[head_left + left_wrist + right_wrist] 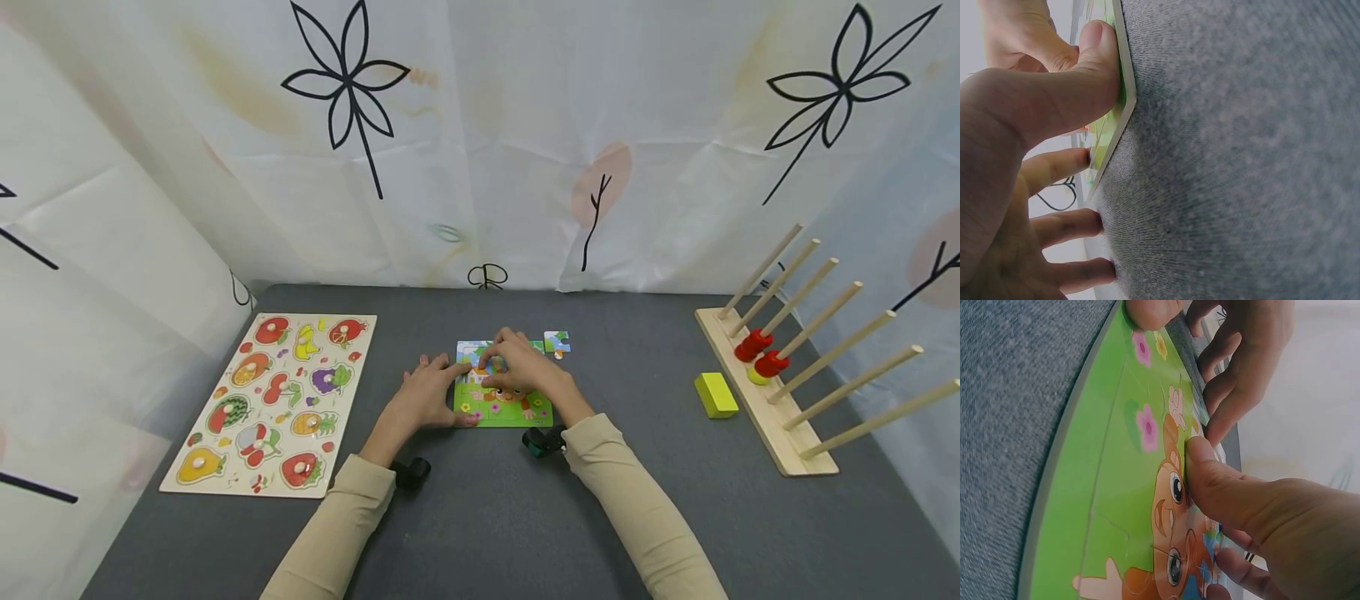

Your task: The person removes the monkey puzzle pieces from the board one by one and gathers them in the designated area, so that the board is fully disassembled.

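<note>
A jigsaw puzzle (468, 408) with a cartoon monkey and pink flowers on green lies flat on the table. My left hand (426, 393) rests at its left side, thumb on the near left corner of the puzzle and index finger at its left edge, the other fingers spread on the table. Over the puzzle, my right hand (525, 364) has thumb and index finger curled, pinching a puzzle piece mostly hidden by the fingers. In the right wrist view, the right thumb (1210, 465) lies by the monkey's eye. A loose piece (557, 342) sits beyond the puzzle's far right corner.
At left lies a fruit peg board (347, 425). A wooden rack (780, 417) with slanting pegs stands at right, carrying red and yellow beads (771, 364). Beside it is a yellow block (716, 395). A patterned curtain (510, 167) closes off the table's far edge.
</note>
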`<state>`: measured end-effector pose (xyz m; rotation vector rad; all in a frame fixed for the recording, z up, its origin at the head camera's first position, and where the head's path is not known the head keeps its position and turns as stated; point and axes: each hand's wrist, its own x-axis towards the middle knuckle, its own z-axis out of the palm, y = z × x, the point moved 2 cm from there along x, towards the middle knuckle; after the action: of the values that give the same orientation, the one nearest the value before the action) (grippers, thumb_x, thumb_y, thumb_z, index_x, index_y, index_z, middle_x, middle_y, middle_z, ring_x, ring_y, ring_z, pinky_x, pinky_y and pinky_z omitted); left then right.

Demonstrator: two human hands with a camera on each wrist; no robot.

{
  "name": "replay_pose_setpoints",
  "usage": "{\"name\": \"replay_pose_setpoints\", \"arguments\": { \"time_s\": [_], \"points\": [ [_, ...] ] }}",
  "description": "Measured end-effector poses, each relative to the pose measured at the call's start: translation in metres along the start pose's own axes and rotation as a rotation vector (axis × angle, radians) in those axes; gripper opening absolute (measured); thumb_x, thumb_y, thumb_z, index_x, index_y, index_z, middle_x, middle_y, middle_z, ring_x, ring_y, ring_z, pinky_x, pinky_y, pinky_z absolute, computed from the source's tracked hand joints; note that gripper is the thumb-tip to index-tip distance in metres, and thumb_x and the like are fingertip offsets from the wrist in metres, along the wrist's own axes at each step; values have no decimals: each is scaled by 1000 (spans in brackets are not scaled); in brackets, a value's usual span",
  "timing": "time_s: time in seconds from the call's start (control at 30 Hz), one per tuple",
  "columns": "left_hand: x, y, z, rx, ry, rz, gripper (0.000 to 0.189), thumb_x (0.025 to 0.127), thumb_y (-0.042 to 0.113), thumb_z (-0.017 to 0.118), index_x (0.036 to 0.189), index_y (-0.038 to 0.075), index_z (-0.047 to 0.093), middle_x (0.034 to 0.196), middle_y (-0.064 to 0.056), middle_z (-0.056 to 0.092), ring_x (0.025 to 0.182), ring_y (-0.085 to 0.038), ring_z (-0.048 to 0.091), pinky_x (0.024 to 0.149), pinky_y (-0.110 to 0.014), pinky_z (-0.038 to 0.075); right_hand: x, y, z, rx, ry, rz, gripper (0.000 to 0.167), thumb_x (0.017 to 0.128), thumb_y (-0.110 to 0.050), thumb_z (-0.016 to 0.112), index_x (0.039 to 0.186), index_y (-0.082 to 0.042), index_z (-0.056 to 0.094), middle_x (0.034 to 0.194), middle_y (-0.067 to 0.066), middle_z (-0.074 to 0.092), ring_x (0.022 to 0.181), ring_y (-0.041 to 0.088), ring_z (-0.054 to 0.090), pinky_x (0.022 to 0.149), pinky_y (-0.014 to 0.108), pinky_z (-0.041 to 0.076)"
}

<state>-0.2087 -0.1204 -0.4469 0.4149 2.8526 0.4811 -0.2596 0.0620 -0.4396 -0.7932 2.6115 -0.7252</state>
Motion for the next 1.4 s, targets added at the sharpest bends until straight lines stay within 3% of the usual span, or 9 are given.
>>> {"name": "replay_pose_setpoints", "arguments": {
  "time_s": [0.4, 0.63, 1.03, 1.4],
  "points": [
    [0, 0, 1, 8, -1, -7, 87, 76, 55, 86, 150, 23, 54, 148, -19, 50, 143, -58, 38, 106, -79, 36, -4, 6, -3, -41, 92, 35, 39, 88, -38, 81, 118, -16, 71, 120, 13, 51, 100, 26, 43, 82, 40, 45],
    [0, 1, 0, 3, -1, -3, 86, 76, 55, 86, 149, 21, 54, 149, -20, 50, 144, -60, 35, 106, -80, 35, -1, 8, -2, -56, 75, 39, 55, 88, -39, 81, 136, -17, 67, 120, 14, 51, 94, 24, 41, 75, 35, 40],
    [1, -1, 2, -7, -22, -24, 88, 77, 55, 86, 151, 21, 52, 158, -23, 42, 148, -61, 28, 109, -80, 31, 1, 6, -6, -51, 75, 43, 37, 94, -27, 76, 130, -18, 71, 122, 15, 52, 94, 24, 41, 80, 38, 42],
    [1, 0, 2, 1, -20, -20, 88, 77, 54, 86, 151, 22, 51, 157, -23, 42, 147, -60, 30, 109, -79, 32, 2, 7, -4, -46, 69, 48, 36, 95, -26, 74, 130, -19, 67, 128, 13, 52, 101, 26, 40, 83, 40, 42]
  ]
}}
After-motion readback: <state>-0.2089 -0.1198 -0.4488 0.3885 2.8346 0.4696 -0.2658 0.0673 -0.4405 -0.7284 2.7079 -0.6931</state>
